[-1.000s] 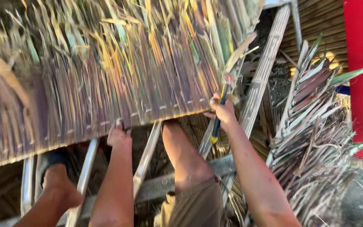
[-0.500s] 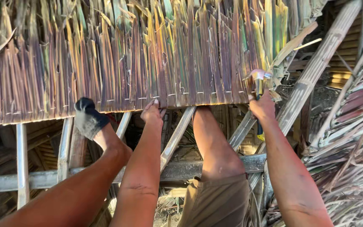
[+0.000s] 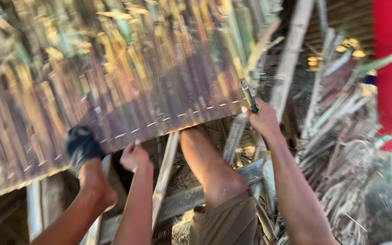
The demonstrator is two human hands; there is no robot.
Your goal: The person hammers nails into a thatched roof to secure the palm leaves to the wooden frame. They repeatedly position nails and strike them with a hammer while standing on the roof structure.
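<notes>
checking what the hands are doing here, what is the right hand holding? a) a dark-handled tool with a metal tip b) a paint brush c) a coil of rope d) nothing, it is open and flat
a: the right hand has its grip closed around a thin dark-handled tool whose metal tip pokes up by the lower edge of the leaf thatch panel; the frame is blurred, so the tool's exact kind is unclear.

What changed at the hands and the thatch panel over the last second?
The right hand has shifted along the thatch panel edge, tool now upright. The left hand stays at the panel's lower edge; the foot stays on the frame. View is blurred.
</notes>
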